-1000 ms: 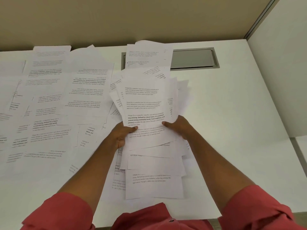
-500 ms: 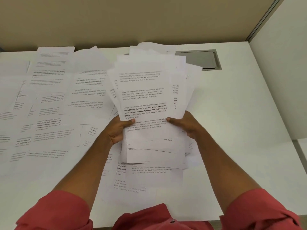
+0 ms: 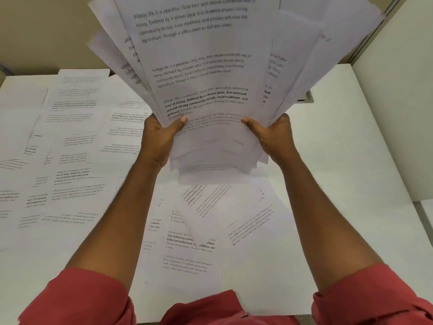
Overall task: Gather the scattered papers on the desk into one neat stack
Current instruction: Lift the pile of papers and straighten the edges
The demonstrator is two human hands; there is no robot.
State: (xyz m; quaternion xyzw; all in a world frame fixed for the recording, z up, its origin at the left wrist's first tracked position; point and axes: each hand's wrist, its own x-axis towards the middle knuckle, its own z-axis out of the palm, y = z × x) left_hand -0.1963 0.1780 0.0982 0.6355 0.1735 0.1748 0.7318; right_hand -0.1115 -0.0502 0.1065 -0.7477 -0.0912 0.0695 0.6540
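A thick, fanned bundle of printed papers (image 3: pixel 210 73) is raised upright above the white desk (image 3: pixel 339 160), filling the upper middle of the view. My left hand (image 3: pixel 159 137) grips its lower left edge, thumb on the front sheet. On the lower right edge, my right hand (image 3: pixel 271 134) grips the bundle the same way. Several loose sheets (image 3: pixel 201 235) lie askew on the desk below the bundle. Many more printed sheets (image 3: pixel 70 148) cover the desk's left half, overlapping one another.
A grey cable hatch (image 3: pixel 307 98) in the desk peeks out behind the bundle's right edge. A beige partition (image 3: pixel 46 31) runs along the back and a white wall panel (image 3: pixel 398 102) stands at the right. Red sleeves show at the bottom.
Both hands have lifted the bundle off the desk and tilted it upright toward the camera. Sheets that lay under it now show on the desk near the front.
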